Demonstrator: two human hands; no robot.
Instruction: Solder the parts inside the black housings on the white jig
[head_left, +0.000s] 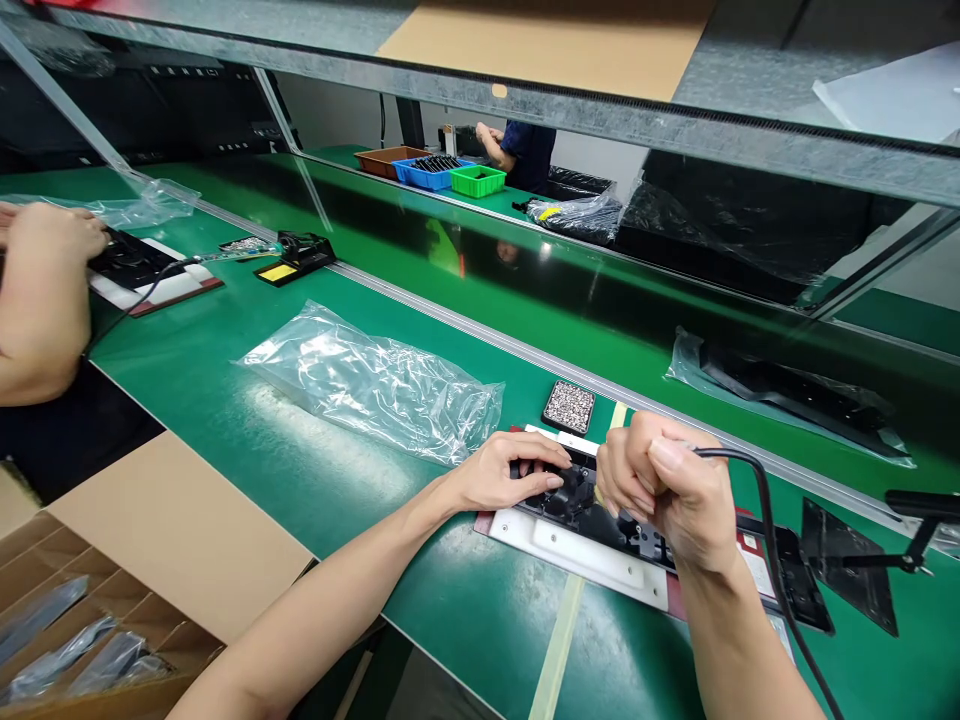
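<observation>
On 1 black panel [581, 508] rests left hand [501, 474], right hand [669, 482] nearby.

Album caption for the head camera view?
Left hand on a black part in a white fixture; right hand gripping something with a black cable.

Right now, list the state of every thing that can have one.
Left hand: resting on black part
Right hand: closed on corded tool
Black part: set in white fixture
Clear bag: lying wrinkled
Small tray: holding small pieces
Carton: open, bags inside
Blue bin: holding black parts
</observation>
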